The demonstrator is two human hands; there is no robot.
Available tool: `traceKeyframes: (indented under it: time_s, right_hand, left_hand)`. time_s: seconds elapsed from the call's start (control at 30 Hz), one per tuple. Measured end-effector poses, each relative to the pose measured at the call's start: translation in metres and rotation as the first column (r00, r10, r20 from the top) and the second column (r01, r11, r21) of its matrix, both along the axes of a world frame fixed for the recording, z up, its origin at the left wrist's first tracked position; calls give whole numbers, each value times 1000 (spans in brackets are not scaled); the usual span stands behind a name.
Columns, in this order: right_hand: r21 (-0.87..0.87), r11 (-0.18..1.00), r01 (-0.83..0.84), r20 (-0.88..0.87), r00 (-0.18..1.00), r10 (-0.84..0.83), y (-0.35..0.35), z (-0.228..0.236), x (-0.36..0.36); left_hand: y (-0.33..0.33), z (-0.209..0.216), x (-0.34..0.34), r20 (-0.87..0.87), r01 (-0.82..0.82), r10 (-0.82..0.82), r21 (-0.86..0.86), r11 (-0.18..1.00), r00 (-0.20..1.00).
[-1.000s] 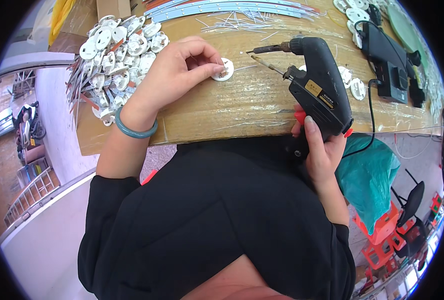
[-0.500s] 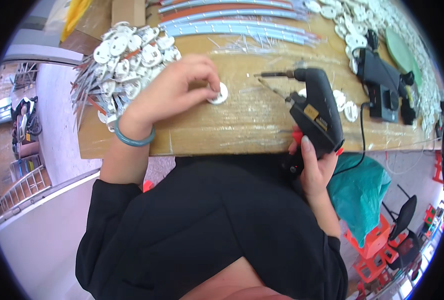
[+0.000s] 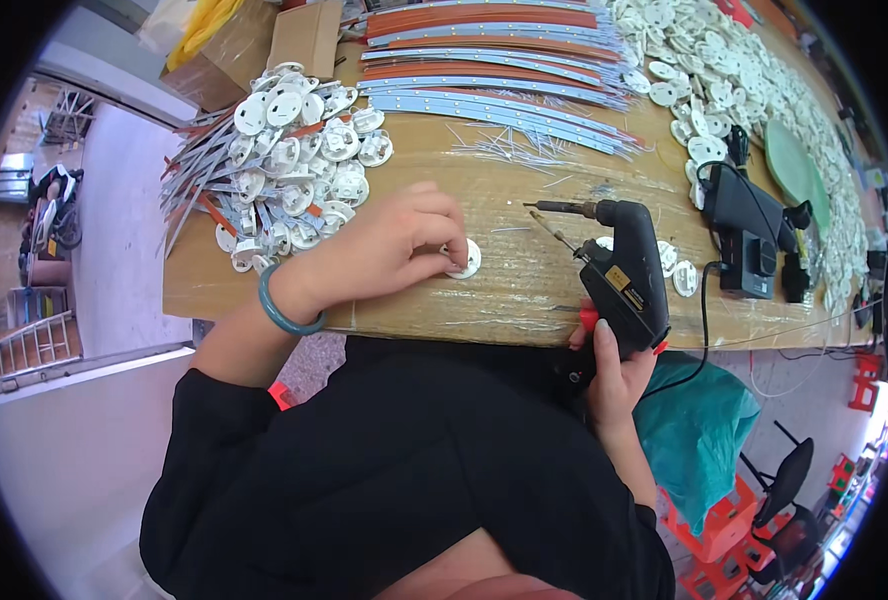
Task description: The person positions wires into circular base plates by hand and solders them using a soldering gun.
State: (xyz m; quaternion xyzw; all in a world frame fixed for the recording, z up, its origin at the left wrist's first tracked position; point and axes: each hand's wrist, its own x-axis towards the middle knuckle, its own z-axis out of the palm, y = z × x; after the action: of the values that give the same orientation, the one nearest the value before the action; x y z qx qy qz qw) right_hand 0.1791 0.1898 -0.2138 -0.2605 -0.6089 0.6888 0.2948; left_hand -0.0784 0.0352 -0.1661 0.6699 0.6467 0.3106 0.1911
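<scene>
The right hand (image 3: 619,378), its forearm rising from below, is wrapped around the grip of a black soldering gun (image 3: 632,285), thumb upright, the gun's tip pointing leftward ahead of it. Farther on, the left hand (image 3: 396,248) reaches inward with curled fingers, thumb and forefinger pinched narrow on the left edge of a white disc (image 3: 472,261) lying on the desk (image 3: 524,318). Left of and beyond this hand heap more white discs (image 3: 304,165); farthest ahead lie light strips (image 3: 494,104)
</scene>
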Motion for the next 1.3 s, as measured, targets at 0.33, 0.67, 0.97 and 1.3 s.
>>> traceKeyframes:
  time_s: [0.33,0.67,0.97,1.3]
  right_hand:
    - [5,999,-47,-15,999,47,2,-2,-1]
    - [-74,986,-147,-15,989,147,3,-4,19]
    - [-64,986,-153,-33,988,151,4,-5,15]
    - [-45,985,-168,-11,986,168,4,-2,16]
  left_hand:
    - [-15,-19,26,273,-335,342,-75,939,899]
    - [-17,-25,29,312,-339,352,-96,936,883]
    - [-14,-26,33,350,-399,407,-98,912,843]
    - [-14,-26,34,338,-383,394,-102,918,855]
